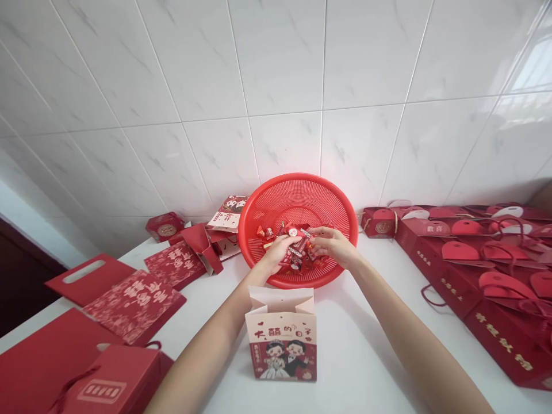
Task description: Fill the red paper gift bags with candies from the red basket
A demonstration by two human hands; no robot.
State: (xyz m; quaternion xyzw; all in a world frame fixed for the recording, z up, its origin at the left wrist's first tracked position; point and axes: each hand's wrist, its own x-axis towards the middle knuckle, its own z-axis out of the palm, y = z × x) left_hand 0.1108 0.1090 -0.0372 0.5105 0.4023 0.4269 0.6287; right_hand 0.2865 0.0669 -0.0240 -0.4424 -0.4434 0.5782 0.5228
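Note:
Both hands reach into a red plastic colander [297,179] that holds red-wrapped candies [297,265]. My left hand [277,254] is closed around a few wrapped candies [294,232], its thumb lying over them. On the right side of the pile, my right hand [334,247] has its fingers apart and slightly bent. The fingertips come close to the candies; whether they touch any I cannot tell. Between my forearms, near me, an open-topped paper gift box [282,348] stands upright, with a cartoon bride and groom on its front. Its inside bottom is hidden.
Rows of red gift boxes [457,276] with cord handles fill the right side. At left lie red floral boxes [138,302], a red handled sleeve [90,277] and a larger red box [116,385]. A tiled wall [284,138] closes off the back of the white table [345,351].

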